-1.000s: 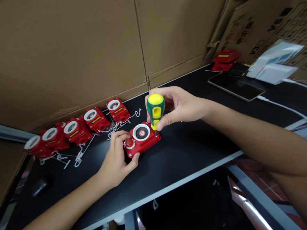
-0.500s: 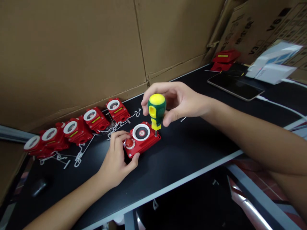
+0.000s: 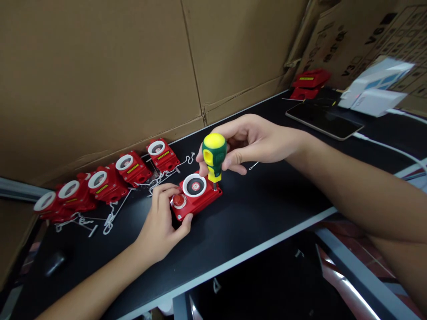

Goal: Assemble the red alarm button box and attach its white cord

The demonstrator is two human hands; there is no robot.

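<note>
A red alarm box [image 3: 203, 201] with a white-ringed round grille and a red dome lies on the black table. My left hand [image 3: 164, 224] grips its left end, thumb along the near side and fingers over the far side. My right hand [image 3: 248, 141] holds a short screwdriver [image 3: 215, 158] with a green and yellow handle, fingers and thumb around the handle. The screwdriver stands nearly upright, its metal shaft meeting the box's right end at a corner. Whether a screw sits under the tip is hidden.
Several similar red alarm boxes [image 3: 133, 169] with white cords stand along the cardboard at the left. A phone [image 3: 325, 119], a white box [image 3: 378, 101] and more red boxes [image 3: 309, 84] are at the back right. A dark mouse-like object [image 3: 55, 262] lies front left.
My right hand's thumb and fingers have closed in on the screwdriver handle, where they were spread wider around it. The alarm box and my left hand stay nearly in place; the view shifted slightly.
</note>
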